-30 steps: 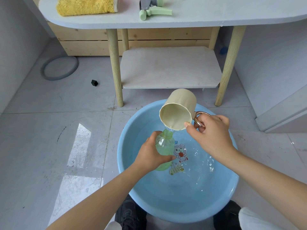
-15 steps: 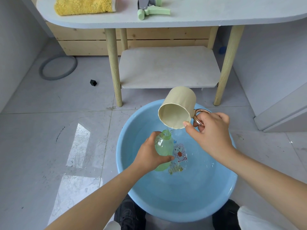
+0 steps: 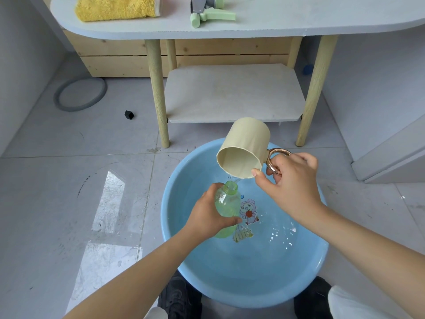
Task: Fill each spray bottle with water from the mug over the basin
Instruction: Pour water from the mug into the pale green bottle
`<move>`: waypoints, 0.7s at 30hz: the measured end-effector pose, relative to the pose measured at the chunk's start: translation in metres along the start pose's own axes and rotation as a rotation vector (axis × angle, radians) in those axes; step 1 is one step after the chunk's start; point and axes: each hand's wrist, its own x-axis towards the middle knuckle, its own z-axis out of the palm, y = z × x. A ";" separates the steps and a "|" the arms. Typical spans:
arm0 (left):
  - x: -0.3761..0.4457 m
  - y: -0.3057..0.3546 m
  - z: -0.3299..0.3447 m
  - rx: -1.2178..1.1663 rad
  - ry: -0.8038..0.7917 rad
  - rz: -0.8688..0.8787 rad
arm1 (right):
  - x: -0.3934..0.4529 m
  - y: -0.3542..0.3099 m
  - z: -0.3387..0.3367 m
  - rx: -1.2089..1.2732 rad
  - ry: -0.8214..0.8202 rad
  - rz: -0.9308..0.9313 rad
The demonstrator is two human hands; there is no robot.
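My left hand (image 3: 208, 215) grips a clear green spray bottle (image 3: 226, 207) without its cap, held upright over the blue basin (image 3: 174, 231). My right hand (image 3: 289, 180) holds a beige mug (image 3: 245, 147) by its copper handle, tipped steeply with its mouth facing me. A thin stream of water runs from the mug's lip into the bottle's open neck. The basin holds water and has a cartoon print on its bottom.
A white table (image 3: 276, 21) with wooden legs and a lower shelf (image 3: 234, 93) stands just behind the basin. On top lie a green spray head (image 3: 207, 16) and a yellow towel (image 3: 115, 9). A grey ring (image 3: 80, 94) and a small black cube (image 3: 129, 115) lie on the floor tiles.
The mug has lifted slightly above the bottle's neck and tipped a little further. The bottle and left hand have stayed over the basin.
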 end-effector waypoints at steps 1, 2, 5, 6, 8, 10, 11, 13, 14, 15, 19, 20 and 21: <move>0.000 0.000 0.000 -0.001 0.002 0.000 | 0.000 0.000 0.000 -0.010 0.005 -0.007; 0.000 0.000 0.000 -0.002 0.003 0.000 | 0.000 0.000 0.001 -0.023 0.009 -0.018; 0.000 0.000 0.000 -0.009 0.001 -0.001 | -0.001 0.001 0.001 -0.056 0.007 -0.046; 0.000 0.000 0.000 -0.010 0.000 0.000 | -0.002 0.001 0.001 -0.066 0.009 -0.056; 0.000 0.000 -0.001 -0.007 0.003 0.003 | -0.002 0.001 0.001 -0.080 0.018 -0.077; 0.001 0.000 -0.001 -0.003 0.003 0.001 | -0.003 0.001 0.002 -0.094 0.028 -0.095; 0.001 0.000 -0.001 -0.003 0.004 0.000 | -0.002 0.001 0.002 -0.102 0.028 -0.100; 0.001 0.000 -0.001 -0.002 0.002 -0.001 | -0.002 0.001 0.003 -0.112 0.030 -0.111; 0.001 0.000 -0.001 -0.001 0.001 -0.001 | -0.002 0.001 0.003 -0.115 0.037 -0.121; 0.001 0.000 -0.001 0.000 0.000 0.000 | -0.001 0.001 0.003 -0.115 0.046 -0.130; 0.000 -0.001 -0.001 -0.001 0.001 -0.002 | -0.002 0.001 0.003 -0.114 0.075 -0.159; 0.000 -0.001 -0.001 -0.002 0.003 -0.003 | -0.002 0.001 0.003 -0.115 0.081 -0.167; 0.000 -0.002 -0.001 -0.004 0.004 -0.005 | -0.002 0.001 0.003 -0.114 0.084 -0.174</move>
